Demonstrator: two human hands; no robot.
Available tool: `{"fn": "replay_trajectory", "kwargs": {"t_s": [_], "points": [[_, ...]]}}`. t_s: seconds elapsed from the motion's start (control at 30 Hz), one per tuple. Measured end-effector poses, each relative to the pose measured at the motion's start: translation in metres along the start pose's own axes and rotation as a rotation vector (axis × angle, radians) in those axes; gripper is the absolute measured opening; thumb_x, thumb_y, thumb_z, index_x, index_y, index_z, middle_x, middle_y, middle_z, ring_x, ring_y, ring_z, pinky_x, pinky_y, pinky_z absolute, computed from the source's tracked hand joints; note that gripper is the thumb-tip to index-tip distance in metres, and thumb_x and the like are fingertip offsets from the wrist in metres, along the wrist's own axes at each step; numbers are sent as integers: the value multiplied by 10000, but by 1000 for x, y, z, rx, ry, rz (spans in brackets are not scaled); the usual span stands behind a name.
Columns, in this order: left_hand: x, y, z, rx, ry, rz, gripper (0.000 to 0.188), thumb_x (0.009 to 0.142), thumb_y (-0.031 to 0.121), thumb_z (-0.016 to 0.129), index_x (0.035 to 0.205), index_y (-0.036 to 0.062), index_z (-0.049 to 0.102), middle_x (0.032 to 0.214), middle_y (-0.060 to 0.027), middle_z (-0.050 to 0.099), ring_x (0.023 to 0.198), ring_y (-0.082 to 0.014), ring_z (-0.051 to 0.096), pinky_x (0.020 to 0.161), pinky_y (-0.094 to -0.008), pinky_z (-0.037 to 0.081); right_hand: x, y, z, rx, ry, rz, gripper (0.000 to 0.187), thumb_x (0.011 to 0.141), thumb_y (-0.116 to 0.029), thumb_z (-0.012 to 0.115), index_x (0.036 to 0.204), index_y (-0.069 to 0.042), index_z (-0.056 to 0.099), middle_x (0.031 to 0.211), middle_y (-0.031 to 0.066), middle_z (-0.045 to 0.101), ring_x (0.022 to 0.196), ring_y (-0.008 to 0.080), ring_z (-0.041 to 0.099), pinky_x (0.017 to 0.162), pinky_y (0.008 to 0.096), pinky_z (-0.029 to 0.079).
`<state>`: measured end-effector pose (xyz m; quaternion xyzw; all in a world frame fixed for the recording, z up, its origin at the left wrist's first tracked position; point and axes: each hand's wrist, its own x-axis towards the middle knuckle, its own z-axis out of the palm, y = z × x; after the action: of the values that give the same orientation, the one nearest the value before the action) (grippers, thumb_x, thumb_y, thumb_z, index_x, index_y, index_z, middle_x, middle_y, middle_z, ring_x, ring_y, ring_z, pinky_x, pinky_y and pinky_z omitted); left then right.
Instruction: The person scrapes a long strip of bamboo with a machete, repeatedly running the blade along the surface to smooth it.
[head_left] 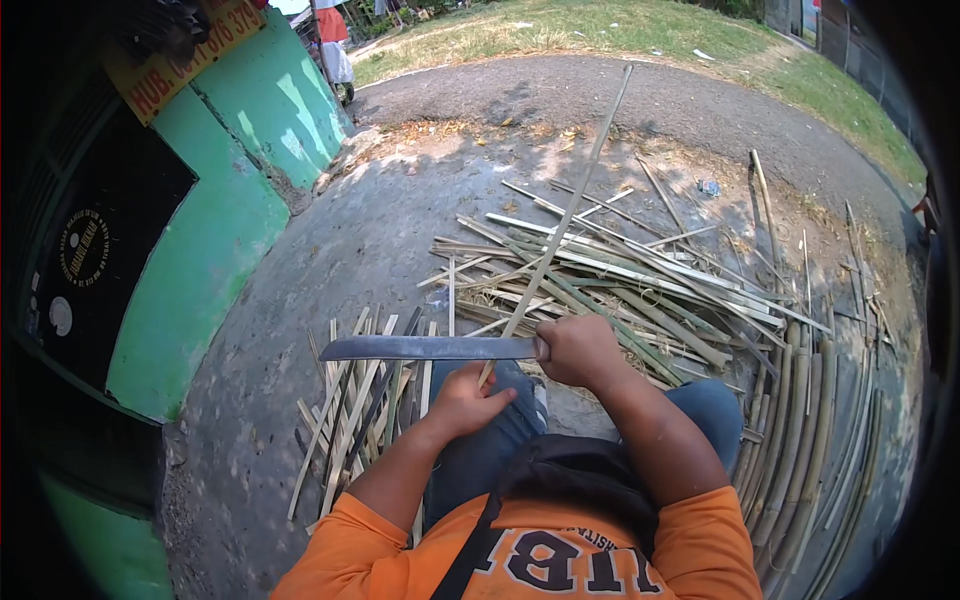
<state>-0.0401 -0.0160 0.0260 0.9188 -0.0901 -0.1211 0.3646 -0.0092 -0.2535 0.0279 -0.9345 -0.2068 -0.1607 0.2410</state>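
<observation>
My right hand [580,350] is closed round the handle of a machete [420,347]. Its long grey blade points left, level across my lap. Below the blade, my left hand [468,402] grips the near end of a long bamboo strip [575,195]. The strip runs up and away to the right, tilted, with its far tip near the road. The blade crosses the strip just above my left hand; whether it touches or has cut in, I cannot tell. My knees in jeans are under both hands.
A pile of split bamboo [610,265] lies ahead to the right. Shorter bamboo strips [375,390] lie by my left knee, and whole bamboo poles [800,440] on the right. A green wall [190,250] stands on the left. Beyond are a road [520,100] and grass.
</observation>
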Motion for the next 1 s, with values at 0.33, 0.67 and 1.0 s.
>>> {"fn": "replay_trajectory", "kwargs": {"t_s": [0.33, 0.67, 1.0], "points": [[4, -8, -6, -8, -21, -32, 441, 794, 324, 847, 972, 15, 587, 741, -114, 603, 690, -272, 614, 665, -409, 501, 13, 3, 3, -39, -120, 52, 127, 807, -269, 685, 852, -158, 727, 729, 117, 714, 729, 353, 724, 676, 486, 581], [11, -19, 0, 5, 18, 10, 401, 791, 294, 838, 945, 23, 585, 701, -104, 578, 653, -282, 595, 639, -415, 479, 13, 16, 9, -39, -264, 110, 130, 775, -241, 683, 851, -146, 730, 771, 130, 723, 769, 360, 727, 701, 495, 582], [5, -15, 0, -39, 64, -14, 374, 783, 262, 842, 899, 29, 573, 683, -86, 562, 631, -235, 566, 619, -394, 472, 8, 24, 1, -16, -235, 167, 102, 782, -233, 679, 832, -162, 732, 774, 128, 715, 795, 359, 716, 711, 506, 563]]}}
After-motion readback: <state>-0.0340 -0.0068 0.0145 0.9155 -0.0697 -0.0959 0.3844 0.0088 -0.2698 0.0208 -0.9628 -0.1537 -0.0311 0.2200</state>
